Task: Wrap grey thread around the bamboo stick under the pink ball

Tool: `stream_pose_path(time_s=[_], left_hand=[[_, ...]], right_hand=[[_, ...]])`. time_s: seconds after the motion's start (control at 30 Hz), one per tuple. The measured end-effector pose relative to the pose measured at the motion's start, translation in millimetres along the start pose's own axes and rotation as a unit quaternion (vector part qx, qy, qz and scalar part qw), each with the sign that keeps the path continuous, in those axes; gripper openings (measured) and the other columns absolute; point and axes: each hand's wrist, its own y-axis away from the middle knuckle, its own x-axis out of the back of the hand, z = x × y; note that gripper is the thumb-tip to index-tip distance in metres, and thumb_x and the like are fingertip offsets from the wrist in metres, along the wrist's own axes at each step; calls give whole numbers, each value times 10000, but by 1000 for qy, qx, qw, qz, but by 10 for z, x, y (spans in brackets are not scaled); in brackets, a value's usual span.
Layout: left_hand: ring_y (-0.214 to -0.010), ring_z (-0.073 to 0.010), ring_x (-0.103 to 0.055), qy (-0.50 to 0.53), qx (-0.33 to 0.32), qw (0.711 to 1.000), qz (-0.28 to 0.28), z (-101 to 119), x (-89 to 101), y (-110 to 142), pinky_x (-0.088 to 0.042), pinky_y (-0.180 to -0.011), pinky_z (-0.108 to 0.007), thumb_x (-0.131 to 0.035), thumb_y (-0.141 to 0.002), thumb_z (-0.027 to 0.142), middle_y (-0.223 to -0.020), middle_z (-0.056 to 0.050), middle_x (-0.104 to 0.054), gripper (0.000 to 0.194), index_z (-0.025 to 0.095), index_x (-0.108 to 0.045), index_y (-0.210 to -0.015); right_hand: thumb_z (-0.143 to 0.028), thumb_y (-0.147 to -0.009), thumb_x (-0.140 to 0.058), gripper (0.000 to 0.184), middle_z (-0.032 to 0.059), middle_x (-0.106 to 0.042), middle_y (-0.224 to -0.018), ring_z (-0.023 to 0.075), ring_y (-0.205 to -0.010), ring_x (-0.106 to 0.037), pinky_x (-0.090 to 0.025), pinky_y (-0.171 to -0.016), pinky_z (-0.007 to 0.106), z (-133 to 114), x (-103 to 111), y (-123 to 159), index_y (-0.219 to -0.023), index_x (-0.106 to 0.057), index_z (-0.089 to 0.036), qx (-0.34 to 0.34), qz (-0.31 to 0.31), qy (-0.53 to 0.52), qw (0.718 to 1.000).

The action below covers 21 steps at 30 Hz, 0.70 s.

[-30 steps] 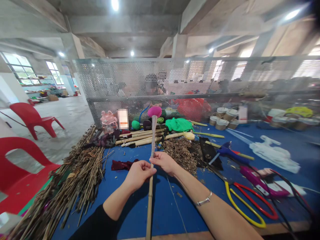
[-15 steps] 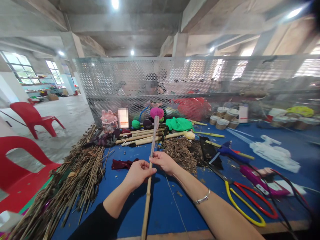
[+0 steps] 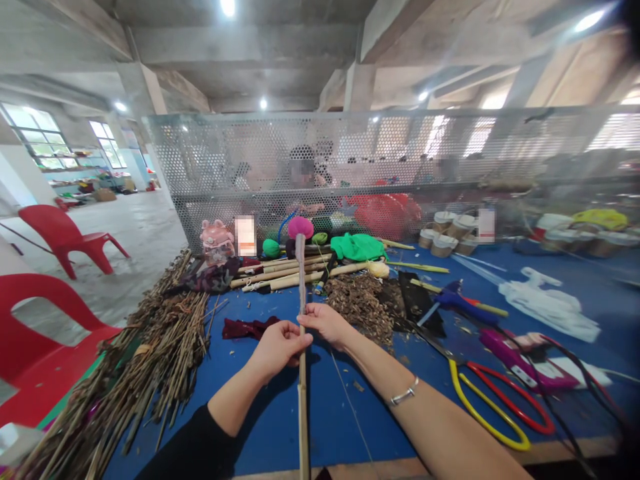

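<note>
Both hands grip a long bamboo stick (image 3: 303, 400) held nearly upright over the blue table (image 3: 320, 413). A pink fuzzy ball (image 3: 301, 227) tops the stick, and grey wrapping covers its upper part. My left hand (image 3: 277, 349) is closed round the stick from the left. My right hand (image 3: 327, 324), with a silver bracelet on the wrist, pinches the stick just above the left hand. A thin thread runs down from my right hand across the table.
A pile of dry twigs (image 3: 135, 360) lies at the left, with bamboo sticks (image 3: 285, 273) and a green cloth (image 3: 357, 248) behind. Yellow and red scissors (image 3: 493, 407) and a purple tool (image 3: 520, 363) lie right. A perforated metal screen (image 3: 350, 167) backs the table, people behind it. Red chairs (image 3: 30, 340) stand left.
The stick's top has swung left and its bottom end right, so it now stands nearly vertical. Both hands keep the same hold.
</note>
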Motion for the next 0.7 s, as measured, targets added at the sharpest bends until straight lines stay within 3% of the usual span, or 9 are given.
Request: stream_pose_path(time_s=[0.1,0.23,0.37,0.47,0.57,0.7], left_hand=[[-388,-52,-439,20,-12,1000,-4,11,-2,-8,-371,-432,-193,-795,-503,438,-474,60,-503,441,143,-510,-664],[-550,-91,-577,82,7,994,-65,115,-26,53,-431,-526,-201,-763,-572,434,-680,-28,-630,401,118,-584,-741],[-631,-111,-621,108,33,988,-104,145,-21,86,-432,-531,-184,-720,-633,436,-795,-67,-657,394,126,-591,-841],[-512,-98,-567,36,31,997,-53,80,-4,56,-396,-454,-183,-720,-618,457,-647,-7,-613,395,142,-556,-792],[-377,-58,-423,-46,-22,999,14,22,1,21,-328,-390,-177,-762,-565,430,-463,72,-482,390,151,-514,-678],[-430,-77,-502,22,-3,1000,-5,56,-19,30,-382,-432,-189,-762,-559,441,-518,44,-544,397,147,-525,-679]], right_hand=[[-415,-544,-782,401,-63,-513,-518,45,-444,-401,-280,-446,190,-21,6,11,-679,-532,-131,5,3,11,1000],[-467,-604,-734,414,-88,-463,-454,18,-326,-257,-97,-351,193,-61,54,41,-732,-487,-161,-53,-36,-30,997],[-473,-603,-732,428,-66,-504,-497,13,-330,-280,-66,-347,187,-59,55,43,-751,-481,-159,-71,-53,-62,994],[-460,-589,-741,424,-93,-447,-445,10,-311,-240,-73,-337,200,-33,13,28,-697,-458,-164,-53,-24,-25,998],[-433,-570,-763,420,-118,-380,-404,11,-313,-215,-76,-338,208,-23,-13,21,-700,-472,-159,-31,-1,12,999],[-485,-627,-715,413,-122,-356,-406,15,-310,-196,-83,-332,207,-37,23,26,-707,-457,-172,-22,-19,11,1000]])
